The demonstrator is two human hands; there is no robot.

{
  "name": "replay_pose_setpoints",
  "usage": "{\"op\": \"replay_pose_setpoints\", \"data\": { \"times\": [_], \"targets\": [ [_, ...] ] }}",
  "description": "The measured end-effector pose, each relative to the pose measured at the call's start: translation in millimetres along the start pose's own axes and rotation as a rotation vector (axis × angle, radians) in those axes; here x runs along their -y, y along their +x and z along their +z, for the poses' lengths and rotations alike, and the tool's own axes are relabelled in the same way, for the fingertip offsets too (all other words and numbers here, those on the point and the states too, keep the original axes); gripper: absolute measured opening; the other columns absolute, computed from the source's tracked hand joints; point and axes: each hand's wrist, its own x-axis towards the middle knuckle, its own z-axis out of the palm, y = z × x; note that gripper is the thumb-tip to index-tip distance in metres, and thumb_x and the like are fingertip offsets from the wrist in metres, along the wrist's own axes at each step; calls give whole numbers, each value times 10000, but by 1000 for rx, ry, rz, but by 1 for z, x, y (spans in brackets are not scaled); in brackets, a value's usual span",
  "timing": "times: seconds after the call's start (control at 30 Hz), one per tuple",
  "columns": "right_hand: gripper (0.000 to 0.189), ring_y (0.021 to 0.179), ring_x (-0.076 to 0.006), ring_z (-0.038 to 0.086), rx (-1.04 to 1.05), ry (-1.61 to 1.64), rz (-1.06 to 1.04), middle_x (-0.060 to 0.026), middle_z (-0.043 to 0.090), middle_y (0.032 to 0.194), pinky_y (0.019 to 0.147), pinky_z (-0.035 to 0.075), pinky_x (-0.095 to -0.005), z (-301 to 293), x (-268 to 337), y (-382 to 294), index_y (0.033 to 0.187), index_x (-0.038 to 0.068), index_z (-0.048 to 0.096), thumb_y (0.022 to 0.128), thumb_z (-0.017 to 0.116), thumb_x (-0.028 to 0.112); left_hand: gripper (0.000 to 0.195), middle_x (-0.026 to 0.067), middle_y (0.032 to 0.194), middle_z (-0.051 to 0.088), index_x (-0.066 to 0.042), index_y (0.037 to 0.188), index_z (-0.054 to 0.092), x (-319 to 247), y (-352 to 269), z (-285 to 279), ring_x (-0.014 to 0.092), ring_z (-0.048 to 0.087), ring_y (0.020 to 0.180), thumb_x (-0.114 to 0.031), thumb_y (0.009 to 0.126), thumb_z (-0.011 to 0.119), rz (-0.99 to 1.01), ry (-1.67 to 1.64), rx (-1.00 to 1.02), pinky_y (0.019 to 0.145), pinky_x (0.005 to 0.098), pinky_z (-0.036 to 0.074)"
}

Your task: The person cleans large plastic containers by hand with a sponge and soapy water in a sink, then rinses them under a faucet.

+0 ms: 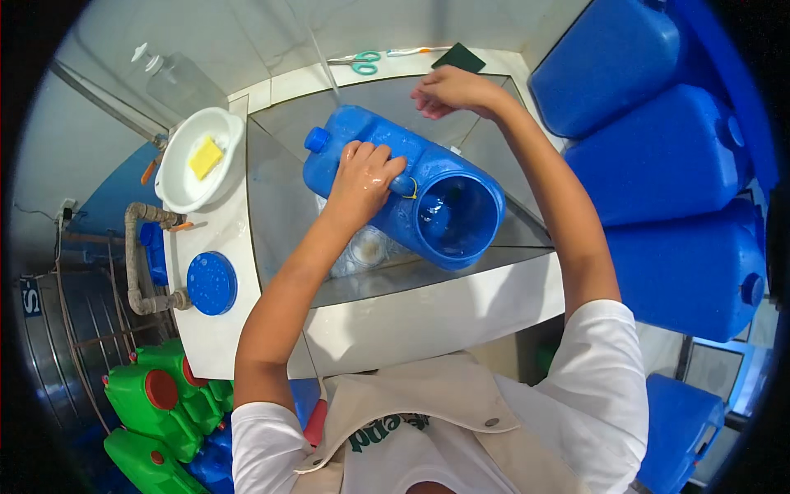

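A wet blue plastic water jug (pixel 395 179) lies tilted over the grey-lined sink (pixel 278 185), its wide round mouth facing me. My left hand (pixel 368 179) grips the jug's handle. Beyond the jug, my right hand (pixel 453 92) is raised over the far part of the sink with nothing seen in it, beside a dark green scouring pad (pixel 460 58) on the back ledge. The jug's small blue cap (pixel 316 139) is on its left end. A round blue lid (pixel 212 283) with water drops lies on the left ledge. Water and a whitish round thing show beneath the jug.
A white basin (pixel 231 133) holding a yellow sponge (pixel 206 158) stands at left, near a clear pump bottle (pixel 182 80). Scissors (pixel 364 63) and a toothbrush (pixel 416 51) lie on the back ledge. Large blue containers (pixel 654 154) line the right; green ones (pixel 148 457) stand lower left.
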Motion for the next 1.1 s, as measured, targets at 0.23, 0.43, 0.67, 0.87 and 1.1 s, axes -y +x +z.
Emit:
{"op": "replay_pose_setpoints", "data": {
  "times": [0.23,0.43,0.67,0.87,1.1],
  "targets": [
    [282,764,-134,607,-107,188,103,-97,613,874,711,511,-252,-35,-77,-59,1022,-17,587,891,466,202,382,56,793,511,-121,919,575,-27,4,-3,248,507,787,-33,558,661,-6,69,13,815,385,386],
    [362,995,-256,554,-483,-338,-450,-138,572,1059,892,440,-339,-4,-53,-71,1129,-10,535,777,528,73,183,151,694,585,-42,839,507,-15,2,-8,334,599,668,-103,704,616,-483,120,208,623,450,472],
    [597,1064,-311,480,-474,-922,-940,-166,494,1151,916,382,-422,120,-18,-14,1231,-13,451,668,617,97,461,301,947,578,85,1057,448,-3,-12,-9,438,567,887,-276,805,584,-908,-321,144,798,469,449],
    [567,785,-244,532,-560,-899,-1056,-92,556,804,713,394,-376,99,-15,11,1082,-6,578,695,677,396,554,123,1163,552,-56,1317,394,4,-88,-28,244,481,1097,-432,910,408,-1095,-874,-104,975,348,315],
    [539,671,-283,546,-870,-881,-1297,-132,567,693,625,400,-388,82,183,-23,1019,69,646,708,651,509,551,61,945,560,-71,1230,443,54,-220,-30,115,511,718,-503,892,401,-1621,-1461,-223,578,229,409]
  ]
}}
